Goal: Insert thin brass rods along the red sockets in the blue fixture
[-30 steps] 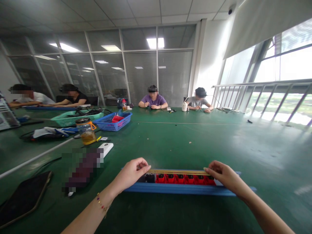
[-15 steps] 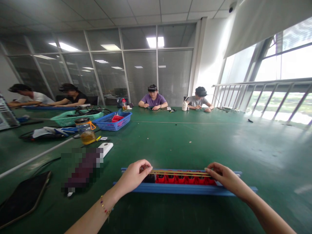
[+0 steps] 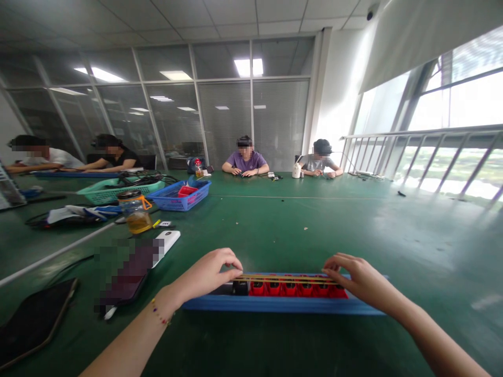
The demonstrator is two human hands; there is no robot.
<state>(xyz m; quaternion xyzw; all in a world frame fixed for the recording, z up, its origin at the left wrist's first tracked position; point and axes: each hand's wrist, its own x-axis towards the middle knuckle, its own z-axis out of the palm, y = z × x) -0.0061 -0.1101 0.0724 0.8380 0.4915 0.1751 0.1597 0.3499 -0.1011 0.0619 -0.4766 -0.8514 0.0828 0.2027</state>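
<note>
In front of me lies a long blue rail tray [image 3: 283, 305] holding a row of red bins [image 3: 274, 289] with dark contents. A black block [image 3: 240, 288] sits at the left end of the row. Thin yellow strips [image 3: 283, 278] run lengthwise above the bins, between my two hands. My left hand [image 3: 220, 268] has thumb and fingertips pinched together at the strips' left end. At their right end, my right hand [image 3: 349, 272] is bent in a similar pinch. Its fingers partly hide the strip ends.
To the left lie a dark phone [image 3: 35, 319], a white power bank [image 3: 167, 247] and a jar of yellowish liquid [image 3: 135, 214]. A blue basket [image 3: 178, 203] and a green basket [image 3: 106, 195] stand beyond. Several people sit along the table's far side.
My right hand has moved slightly left and its fingers have lifted a little. My left hand has shifted slightly left, uncovering more of the black block. The camera view has moved slightly.
</note>
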